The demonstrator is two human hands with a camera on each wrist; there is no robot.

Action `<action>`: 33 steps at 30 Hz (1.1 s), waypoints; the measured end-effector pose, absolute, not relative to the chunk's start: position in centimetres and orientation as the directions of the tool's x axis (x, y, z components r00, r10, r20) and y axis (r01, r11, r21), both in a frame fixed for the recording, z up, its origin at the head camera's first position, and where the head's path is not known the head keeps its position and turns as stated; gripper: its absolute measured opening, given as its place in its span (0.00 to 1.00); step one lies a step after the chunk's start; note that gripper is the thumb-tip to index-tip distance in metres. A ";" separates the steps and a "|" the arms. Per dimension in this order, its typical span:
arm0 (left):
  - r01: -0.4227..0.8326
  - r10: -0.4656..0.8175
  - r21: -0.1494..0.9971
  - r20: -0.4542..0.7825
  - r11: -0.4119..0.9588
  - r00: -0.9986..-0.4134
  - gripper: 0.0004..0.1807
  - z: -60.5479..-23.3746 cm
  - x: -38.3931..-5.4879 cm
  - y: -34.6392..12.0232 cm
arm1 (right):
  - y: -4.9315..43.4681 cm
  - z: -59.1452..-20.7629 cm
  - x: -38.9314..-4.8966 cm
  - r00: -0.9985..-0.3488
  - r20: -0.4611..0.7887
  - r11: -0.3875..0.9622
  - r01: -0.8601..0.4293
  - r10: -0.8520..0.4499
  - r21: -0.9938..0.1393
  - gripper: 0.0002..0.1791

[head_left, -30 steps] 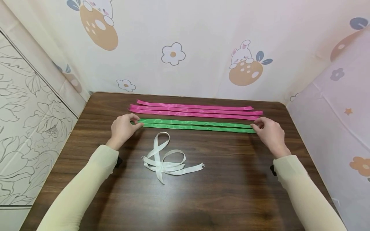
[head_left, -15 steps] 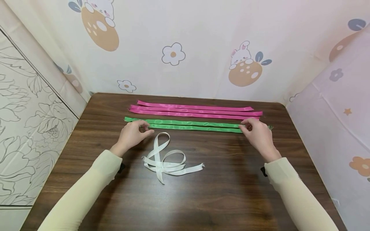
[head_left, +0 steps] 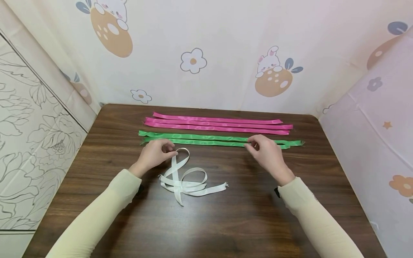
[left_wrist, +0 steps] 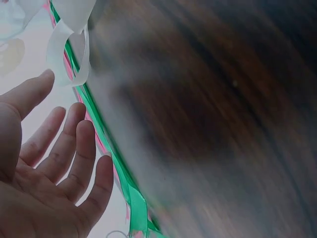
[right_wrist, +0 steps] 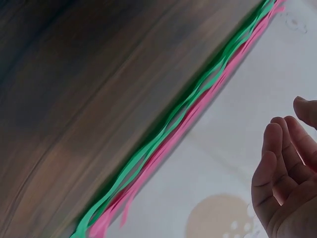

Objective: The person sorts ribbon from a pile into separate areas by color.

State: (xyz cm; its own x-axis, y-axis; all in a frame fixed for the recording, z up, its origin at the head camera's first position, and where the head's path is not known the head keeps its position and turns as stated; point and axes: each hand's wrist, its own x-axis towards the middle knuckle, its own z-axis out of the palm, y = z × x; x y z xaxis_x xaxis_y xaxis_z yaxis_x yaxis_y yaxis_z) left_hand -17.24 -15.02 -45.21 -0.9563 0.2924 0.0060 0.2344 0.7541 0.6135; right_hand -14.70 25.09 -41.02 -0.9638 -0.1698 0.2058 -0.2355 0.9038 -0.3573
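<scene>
My left hand [head_left: 155, 153] is just left of the top loop of the white ribbon [head_left: 175, 173], fingers relaxed and holding nothing. In the left wrist view, the thumb [left_wrist: 37, 91] is close to the white loop; whether they touch I cannot tell. My right hand [head_left: 267, 152] hovers by the right part of the green ribbons [head_left: 209, 142], its fingers [right_wrist: 272, 144] loosely bent around nothing. The two green ribbons lie side by side across the table. Behind them, three pink ribbons [head_left: 219, 123] run roughly parallel. The white ribbon lies in loose, crossing loops in front.
The dark wooden table [head_left: 232, 222] ends at the back against a pale printed curtain [head_left: 226, 53]. Another pale printed sheet [head_left: 380, 136] borders the right side. A white panel with line-drawn flowers [head_left: 38, 143] stands along the left.
Both hands have let go of the green ribbons' ends and moved inward and nearer. My left hand has come up to the white ribbon. The ribbons lie where they were.
</scene>
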 end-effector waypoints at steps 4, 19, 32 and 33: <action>0.231 0.297 0.618 -0.003 0.751 -0.955 0.15 -45.3 -17.1 -14.7 | 23.3 -41.3 -14.5 -0.951 0.219 0.889 -0.285 -0.217 -0.357 0.11; 0.241 0.338 0.637 -0.032 0.732 -0.941 0.13 -46.0 -17.0 -14.1 | 18.0 -42.0 -13.8 -0.923 0.228 0.846 -0.378 -0.311 -0.376 0.10; 0.313 0.380 0.611 0.022 0.727 -0.925 0.06 -46.1 -16.3 -12.2 | 13.8 -43.3 -13.6 -0.862 0.270 0.796 -0.502 -0.428 -0.338 0.12; 0.318 0.384 0.611 0.026 0.725 -0.923 0.06 -45.9 -16.2 -12.1 | 13.6 -43.3 -13.5 -0.856 0.273 0.792 -0.512 -0.438 -0.332 0.13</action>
State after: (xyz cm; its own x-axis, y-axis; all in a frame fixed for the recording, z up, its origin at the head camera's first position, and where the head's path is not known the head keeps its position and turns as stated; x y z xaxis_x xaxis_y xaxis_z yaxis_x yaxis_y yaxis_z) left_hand -16.25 -12.07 -45.89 -0.9231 0.3838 0.0258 0.3184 0.7247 0.6111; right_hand -13.53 13.58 -43.34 -0.8563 -0.4382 0.2734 -0.5115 0.7925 -0.3321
